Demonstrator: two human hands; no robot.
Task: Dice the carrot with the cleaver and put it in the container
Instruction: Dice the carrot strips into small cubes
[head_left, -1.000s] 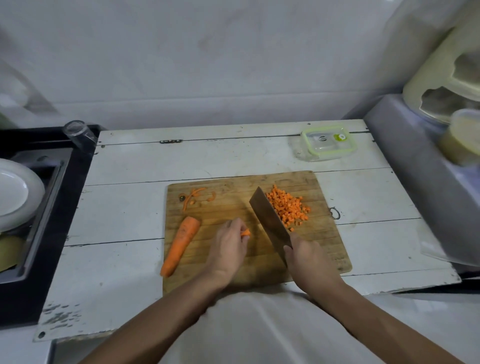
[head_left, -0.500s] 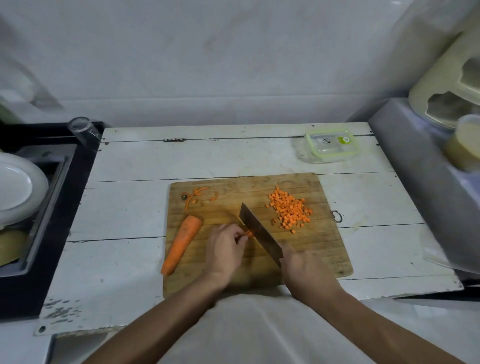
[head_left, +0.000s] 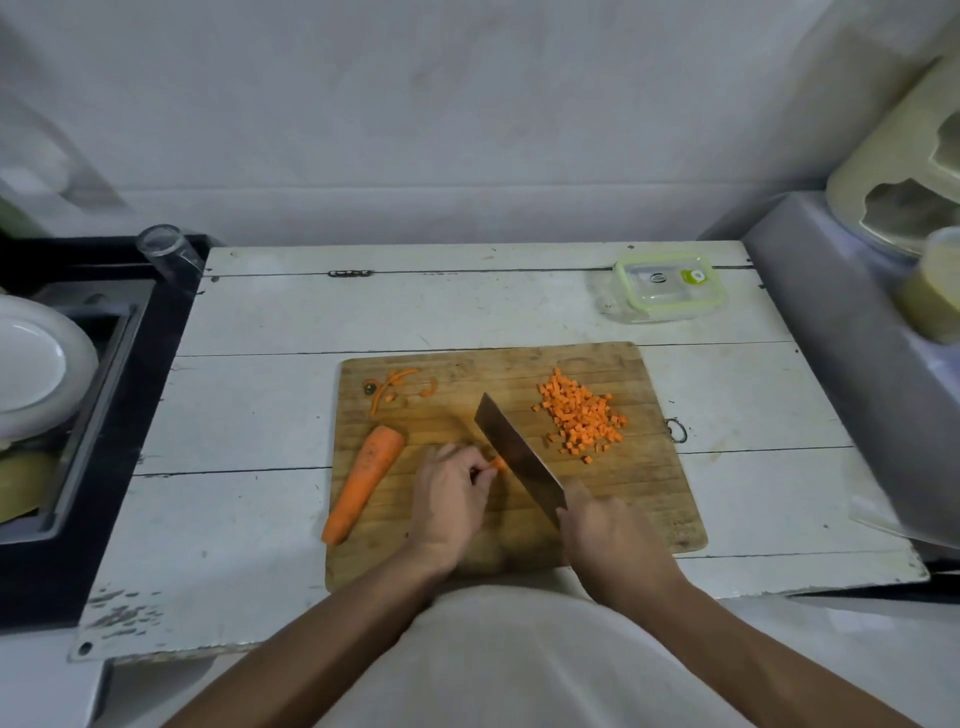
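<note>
Nearest me I see two forearms reaching over the near edge of the white plank surface (head_left: 249, 332) onto one wooden cutting board (head_left: 649, 499). My right hand (head_left: 605, 535) is clenched around the handle of the single cleaver (head_left: 514, 457), whose blade runs away to the far left with its edge down on the board. My left hand (head_left: 452, 493) sits just left of the blade, knuckles up and fingers curled, pinching one small carrot piece (head_left: 498, 464) that touches the side of the blade. Left of that hand lies one large carrot (head_left: 363, 480), uncut, pointing near-left, well apart from the cleaver. Farther out, right of the blade, one heap of diced carrot (head_left: 582, 415) sits on the board, too many cubes to count. At the board's far left corner I count a few thin peel scraps (head_left: 392, 387). Beyond the board, at the far right of the surface, stands one clear container (head_left: 667, 286) with a green-rimmed lid on it, well apart from both hands.
</note>
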